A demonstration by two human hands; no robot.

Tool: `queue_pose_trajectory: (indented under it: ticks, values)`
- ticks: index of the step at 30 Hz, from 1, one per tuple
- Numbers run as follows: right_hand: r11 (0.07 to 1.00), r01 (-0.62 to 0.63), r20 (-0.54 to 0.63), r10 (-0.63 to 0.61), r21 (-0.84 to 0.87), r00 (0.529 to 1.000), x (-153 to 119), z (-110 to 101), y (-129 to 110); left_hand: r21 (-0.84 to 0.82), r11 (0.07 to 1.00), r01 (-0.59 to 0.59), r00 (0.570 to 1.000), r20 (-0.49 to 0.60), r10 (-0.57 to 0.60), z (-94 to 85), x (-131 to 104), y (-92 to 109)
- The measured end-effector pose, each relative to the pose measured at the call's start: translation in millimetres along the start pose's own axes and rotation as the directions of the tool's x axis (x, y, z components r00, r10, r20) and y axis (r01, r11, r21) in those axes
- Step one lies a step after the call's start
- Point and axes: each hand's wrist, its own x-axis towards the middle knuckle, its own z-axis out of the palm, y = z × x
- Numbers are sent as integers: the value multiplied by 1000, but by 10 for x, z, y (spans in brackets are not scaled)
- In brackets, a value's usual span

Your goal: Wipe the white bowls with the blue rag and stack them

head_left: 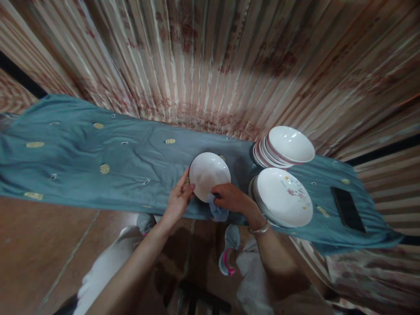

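Observation:
A white plate with a dark rim (210, 173) is held over the near edge of the table, tipped slightly. My left hand (180, 195) grips its left edge, thumb on the upper face. At the plate's lower right, my right hand (231, 197) is closed on a light blue cloth (219, 212), which hangs below the fingers and touches the rim. To the right stands a stack of white plates (282, 197), the top one with a floral print. Behind that is a stack of white bowls (290, 144), the top one tilted.
A long table under a teal cloth with yellow pineapple prints (131, 148) runs across the view. A black phone (348, 209) lies at its right end. Pleated curtains (197, 65) hang behind it. My legs and shoes are below the near edge.

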Motion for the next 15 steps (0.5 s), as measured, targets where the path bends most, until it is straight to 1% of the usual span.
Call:
queue_pose_trajectory:
  ticks: [2, 4, 6, 8, 10, 12, 15]
  values:
    - [995, -47, 5, 48, -93, 999, -15, 20, 23, 53, 998, 17, 1000, 15, -17, -17, 9, 5]
    - [977, -112, -14, 111, -183, 994, -28, 39, 30, 89, 996, 10, 1000, 14, -11, -35, 20, 4]
    - [942, -202, -78, 188, -267, 979, -36, 56, 26, 111, 994, -1, 1000, 8, 0, -55, 35, -5]
    - [899, -281, -165, 238, -334, 957, -39, 72, 23, 132, 991, -9, 1000, 6, 9, -77, 56, -23]
    - [866, -327, -252, 244, -378, 937, -36, 80, 38, 154, 988, -12, 1000, -1, 12, -104, 88, -52]
    - [853, -344, -317, 226, -392, 921, -29, 77, 73, 167, 986, -24, 1000, -8, 26, -134, 132, -101]
    - [856, -366, -385, 220, -364, 896, -21, 46, 138, 159, 981, -109, 994, 6, 110, -181, 200, -213]
